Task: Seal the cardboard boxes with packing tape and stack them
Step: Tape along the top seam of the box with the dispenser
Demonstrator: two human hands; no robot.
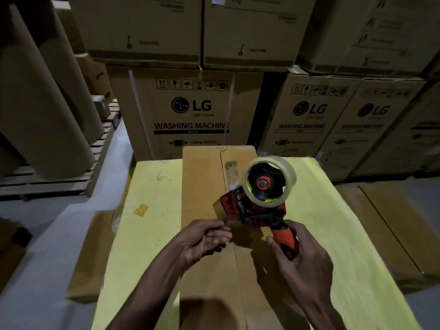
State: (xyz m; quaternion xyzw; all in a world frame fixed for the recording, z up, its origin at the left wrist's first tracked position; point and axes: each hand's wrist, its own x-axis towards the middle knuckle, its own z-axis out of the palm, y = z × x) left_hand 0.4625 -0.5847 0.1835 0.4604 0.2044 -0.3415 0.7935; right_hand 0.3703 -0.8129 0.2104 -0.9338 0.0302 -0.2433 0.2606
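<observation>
Gripped by the right hand (307,265) is a tape dispenser (259,210), its tape end (229,221) pinched by the left hand (204,239). Below, a closed cardboard box (202,182) is laid, contents hidden.

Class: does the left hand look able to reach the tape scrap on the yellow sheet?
Probably yes: nothing stands between the left hand and the tape scrap, though that hand is pinching the tape end of the dispenser.
</observation>
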